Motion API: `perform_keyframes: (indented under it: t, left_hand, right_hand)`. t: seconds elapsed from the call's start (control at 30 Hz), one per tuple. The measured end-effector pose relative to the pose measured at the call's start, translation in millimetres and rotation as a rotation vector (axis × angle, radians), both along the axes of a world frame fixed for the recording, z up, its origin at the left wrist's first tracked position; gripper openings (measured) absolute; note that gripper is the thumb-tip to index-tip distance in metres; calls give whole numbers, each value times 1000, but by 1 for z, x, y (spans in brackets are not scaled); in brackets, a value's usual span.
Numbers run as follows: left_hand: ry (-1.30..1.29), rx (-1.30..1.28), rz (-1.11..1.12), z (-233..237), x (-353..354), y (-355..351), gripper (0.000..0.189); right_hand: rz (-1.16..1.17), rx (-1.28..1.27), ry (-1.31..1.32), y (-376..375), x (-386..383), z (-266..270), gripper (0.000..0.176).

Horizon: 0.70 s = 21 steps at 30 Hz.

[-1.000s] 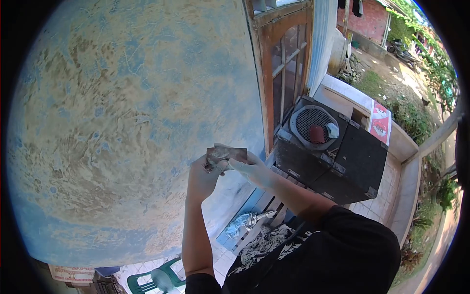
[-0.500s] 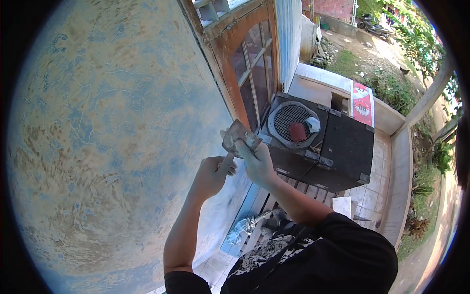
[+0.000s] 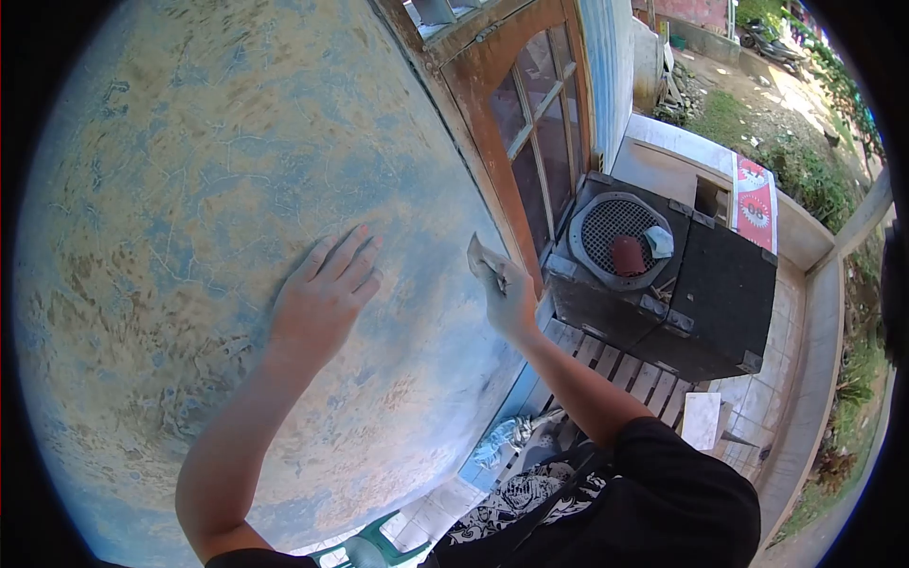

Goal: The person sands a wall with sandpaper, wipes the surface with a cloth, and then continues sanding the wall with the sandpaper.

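My left hand [image 3: 327, 293] lies flat against the patchy blue and beige wall [image 3: 218, 208], its fingers stretched out and a little apart. To the right, close to the door frame, my right hand [image 3: 511, 301] grips a worn, dusty piece of sandpaper [image 3: 477, 257]. The sheet is seen almost edge-on and bends up past the fingers. Around both hands the wall surface shows cracks, scraped patches and smoother pale blue areas.
A wooden door [image 3: 492, 123] with glass panes borders the wall. Beyond stands a black speaker cabinet [image 3: 724, 284] with a reddish piece [image 3: 626, 256] and a pale scrap [image 3: 659, 241] on its round grille. Below are a slatted bench [image 3: 615, 364] and a green plastic chair [image 3: 379, 541].
My hands, together at the sandpaper before, have separated. The left has moved left onto the wall and opened flat; the right keeps the sandpaper and has turned it edge-on. The view has shifted left.
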State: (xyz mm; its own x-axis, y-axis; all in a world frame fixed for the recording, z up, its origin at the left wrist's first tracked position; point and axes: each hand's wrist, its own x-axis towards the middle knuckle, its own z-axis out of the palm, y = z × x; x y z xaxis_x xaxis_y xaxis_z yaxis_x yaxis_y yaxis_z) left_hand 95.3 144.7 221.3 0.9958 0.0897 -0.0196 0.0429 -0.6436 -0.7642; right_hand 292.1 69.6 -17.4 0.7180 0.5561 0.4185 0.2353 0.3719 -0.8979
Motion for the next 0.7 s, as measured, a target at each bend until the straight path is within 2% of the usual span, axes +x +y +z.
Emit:
perform_keyframes:
  t: [0.03, 0.13, 0.23, 0.3, 0.33, 0.4, 0.43, 0.47, 0.53, 0.57, 0.63, 0.7]
  left_hand:
    - [0, -21, 33, 10, 4, -3, 30]
    - [-4, -44, 34, 20, 15, 6, 30]
    - [-13, -70, 13, 16, 24, 13, 30]
    - [-5, -99, 12, 18, 25, 15, 30]
    - [0, -90, 10, 22, 22, 14, 30]
    - [-1, -64, -7, 30, 23, 12, 30]
    - [-11, -71, 1, 32, 19, 9, 29]
    - [-20, -74, 12, 35, 18, 9, 29]
    - [-18, -55, 10, 31, 25, 11, 30]
    - [-24, -56, 19, 26, 26, 10, 30]
    - [-48, -50, 27, 20, 34, 14, 30]
    - [-59, -60, 50, 15, 38, 14, 29]
  right_hand:
    - [-46, 136, -203, 13, 1, 1, 27]
    - [-234, 107, -98, 56, 15, 10, 32]
    - [-283, 108, -109, 83, -27, 22, 40]
    - [-217, 184, -161, 72, -84, 32, 56]
    - [-216, 161, -161, 60, -98, 22, 56]
    - [-75, 235, -342, 56, -104, 10, 60]
    - [-88, 309, -422, 67, -92, -10, 58]
    - [-97, 319, -414, 77, -74, -22, 58]
    - [-305, 84, -77, 91, -39, -30, 43]
    - [-296, 85, -71, 96, -40, -29, 43]
    - [-356, 64, 152, 104, -34, 3, 42]
    - [-232, 130, -40, 82, -59, 22, 43]
